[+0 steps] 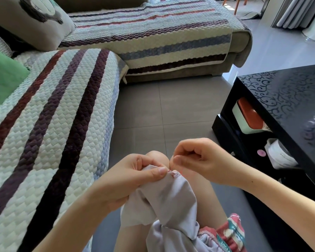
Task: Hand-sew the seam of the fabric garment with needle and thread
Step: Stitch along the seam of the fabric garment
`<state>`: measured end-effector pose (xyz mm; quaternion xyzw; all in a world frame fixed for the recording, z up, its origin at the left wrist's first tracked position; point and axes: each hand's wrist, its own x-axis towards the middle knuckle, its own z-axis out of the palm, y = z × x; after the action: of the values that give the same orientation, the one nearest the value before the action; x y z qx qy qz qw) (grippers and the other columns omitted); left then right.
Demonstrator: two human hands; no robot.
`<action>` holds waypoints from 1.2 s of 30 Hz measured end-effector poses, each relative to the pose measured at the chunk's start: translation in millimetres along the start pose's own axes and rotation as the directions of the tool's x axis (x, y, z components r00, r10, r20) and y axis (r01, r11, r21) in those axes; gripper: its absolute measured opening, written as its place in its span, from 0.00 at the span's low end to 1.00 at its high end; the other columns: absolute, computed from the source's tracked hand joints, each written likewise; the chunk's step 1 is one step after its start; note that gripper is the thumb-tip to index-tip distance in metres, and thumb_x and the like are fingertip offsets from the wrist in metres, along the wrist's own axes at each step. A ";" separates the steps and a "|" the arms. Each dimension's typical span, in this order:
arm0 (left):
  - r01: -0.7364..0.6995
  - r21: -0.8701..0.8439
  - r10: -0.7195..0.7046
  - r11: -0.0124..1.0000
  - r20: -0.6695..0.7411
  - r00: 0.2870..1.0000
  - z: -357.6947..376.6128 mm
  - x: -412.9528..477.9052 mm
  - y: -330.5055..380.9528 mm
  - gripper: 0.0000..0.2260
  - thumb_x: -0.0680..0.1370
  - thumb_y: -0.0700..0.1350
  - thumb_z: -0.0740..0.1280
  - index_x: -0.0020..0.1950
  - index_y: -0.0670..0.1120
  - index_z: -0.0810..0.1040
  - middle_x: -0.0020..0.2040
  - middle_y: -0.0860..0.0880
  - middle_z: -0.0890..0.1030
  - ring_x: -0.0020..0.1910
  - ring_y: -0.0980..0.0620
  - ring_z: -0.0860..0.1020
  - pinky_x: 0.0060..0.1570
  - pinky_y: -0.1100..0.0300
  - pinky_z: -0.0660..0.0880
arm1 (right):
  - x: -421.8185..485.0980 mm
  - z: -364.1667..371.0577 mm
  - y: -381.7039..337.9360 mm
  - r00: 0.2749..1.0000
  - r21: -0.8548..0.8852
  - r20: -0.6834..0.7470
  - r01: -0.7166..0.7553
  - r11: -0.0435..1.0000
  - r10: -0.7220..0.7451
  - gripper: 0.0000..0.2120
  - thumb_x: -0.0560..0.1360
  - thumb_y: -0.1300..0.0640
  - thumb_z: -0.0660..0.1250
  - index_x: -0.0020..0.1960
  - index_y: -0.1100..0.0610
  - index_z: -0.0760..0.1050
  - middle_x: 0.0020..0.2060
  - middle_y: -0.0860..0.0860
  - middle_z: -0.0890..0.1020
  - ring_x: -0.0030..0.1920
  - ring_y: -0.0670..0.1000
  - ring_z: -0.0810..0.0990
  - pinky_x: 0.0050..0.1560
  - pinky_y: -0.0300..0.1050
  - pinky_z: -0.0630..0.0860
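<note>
Seam work over the knee, lower centre; open shelf at right.
Left hand (135,177) grips the pale lilac garment (167,200), thumb pressing the fabric beside the red stitching (175,174). Right hand (195,160): fingers curled, thumb and forefinger pinched at the seam; cannot tell what they hold. Black table (289,91) shelf holds a white box with an orange lid (247,115) and a white roll (278,157). Lettering on the patterned cloth (229,231), bottom right: illegible.

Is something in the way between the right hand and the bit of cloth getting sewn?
Nothing visible is. The right hand, fingers pinched together, sits right beside the red stitches on the pale fabric, which the left hand grips.
</note>
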<state>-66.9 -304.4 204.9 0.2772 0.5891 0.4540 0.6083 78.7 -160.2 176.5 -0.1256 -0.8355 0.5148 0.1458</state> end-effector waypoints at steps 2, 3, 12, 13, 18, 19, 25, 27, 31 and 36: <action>0.009 -0.010 -0.009 1.000 -0.003 1.000 -0.2 -0.2 0.0 0.05 0.69 0.43 0.71 0.36 0.43 0.84 0.34 0.46 0.81 0.32 0.57 0.78 0.31 0.67 0.73 | 6.2 -8.8 11.5 0.989 -0.181 -0.144 0.009 0.983 -0.036 0.06 0.73 0.54 0.65 0.38 0.53 0.75 0.29 0.45 0.75 0.31 0.44 0.70 0.34 0.38 0.67; 0.013 -0.011 -0.013 1.000 -0.001 1.000 -0.5 -0.7 -0.1 0.05 0.68 0.43 0.71 0.36 0.43 0.84 0.34 0.46 0.81 0.32 0.57 0.78 0.31 0.67 0.73 | 10.7 -15.2 21.5 0.972 -0.309 -0.224 -0.008 0.951 -0.065 0.06 0.73 0.54 0.64 0.38 0.52 0.75 0.28 0.43 0.73 0.31 0.45 0.69 0.34 0.39 0.66; 0.026 0.008 -0.026 1.000 0.008 1.000 -2.2 -4.0 -0.2 0.05 0.67 0.43 0.72 0.37 0.42 0.84 0.34 0.46 0.81 0.32 0.57 0.78 0.32 0.67 0.73 | 24.1 -56.1 79.3 0.845 -0.624 -0.521 -0.285 0.727 -0.117 0.10 0.75 0.54 0.62 0.42 0.60 0.77 0.31 0.50 0.77 0.35 0.59 0.78 0.36 0.45 0.65; 0.025 0.003 -0.025 1.000 0.008 1.000 -2.0 -4.0 0.0 0.04 0.67 0.43 0.72 0.37 0.42 0.84 0.33 0.46 0.81 0.32 0.57 0.78 0.32 0.67 0.73 | 24.0 -53.9 77.2 0.847 -0.604 -0.524 -0.295 0.741 -0.090 0.09 0.76 0.55 0.64 0.43 0.60 0.77 0.30 0.48 0.75 0.35 0.58 0.77 0.37 0.45 0.65; 0.001 -0.015 0.000 1.000 0.020 1.000 0.4 -4.6 1.2 0.04 0.68 0.43 0.70 0.35 0.44 0.84 0.33 0.48 0.80 0.31 0.58 0.78 0.31 0.68 0.73 | 11.5 -32.3 43.7 0.903 -0.105 -0.410 -0.190 0.976 0.132 0.13 0.75 0.49 0.67 0.56 0.54 0.79 0.26 0.43 0.67 0.28 0.43 0.64 0.34 0.43 0.68; -0.008 -0.016 0.008 1.000 0.021 1.000 0.4 -4.7 1.2 0.05 0.69 0.43 0.70 0.35 0.44 0.84 0.33 0.48 0.81 0.31 0.58 0.78 0.31 0.68 0.73 | 6.1 -23.3 32.2 0.940 0.045 -0.304 -0.149 0.988 0.156 0.15 0.73 0.48 0.67 0.56 0.53 0.80 0.27 0.43 0.66 0.29 0.43 0.63 0.32 0.40 0.65; -0.089 0.008 0.089 0.996 0.013 0.996 3.0 -5.3 0.4 0.05 0.70 0.44 0.70 0.37 0.46 0.85 0.34 0.50 0.80 0.34 0.60 0.78 0.33 0.70 0.72 | -12.6 6.1 -1.9 0.975 0.354 0.150 -0.206 0.913 0.162 0.13 0.69 0.46 0.71 0.48 0.53 0.83 0.32 0.61 0.66 0.34 0.52 0.64 0.35 0.42 0.60; -0.122 0.020 0.122 0.992 0.000 0.993 3.8 -7.2 -0.1 0.06 0.70 0.45 0.69 0.36 0.47 0.84 0.35 0.51 0.80 0.34 0.59 0.78 0.33 0.70 0.72 | -14.4 8.3 -7.4 0.978 0.377 0.133 -0.202 0.904 0.163 0.05 0.70 0.50 0.73 0.39 0.52 0.82 0.34 0.64 0.70 0.35 0.49 0.68 0.36 0.38 0.64; -0.159 0.097 0.170 0.982 -0.113 0.979 6.4 -10.9 -7.1 0.06 0.70 0.48 0.69 0.35 0.50 0.83 0.32 0.50 0.80 0.32 0.57 0.77 0.31 0.68 0.72 | -19.6 9.3 -9.9 0.980 0.363 0.099 -0.198 0.911 0.173 0.17 0.73 0.61 0.71 0.29 0.47 0.76 0.26 0.43 0.71 0.29 0.41 0.66 0.32 0.30 0.64; -0.143 0.125 0.165 0.982 -0.187 0.968 7.4 -9.6 -14.8 0.06 0.69 0.50 0.69 0.34 0.50 0.82 0.32 0.48 0.80 0.32 0.55 0.77 0.31 0.65 0.73 | -22.5 13.3 -11.4 0.968 0.312 0.008 -0.239 0.919 0.249 0.13 0.71 0.59 0.71 0.29 0.51 0.75 0.24 0.43 0.70 0.27 0.42 0.65 0.29 0.31 0.63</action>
<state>-55.3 -317.8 197.6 0.3090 0.6473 0.4917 0.4937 94.0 -184.3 178.5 -0.2126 -0.7195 0.6517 0.1117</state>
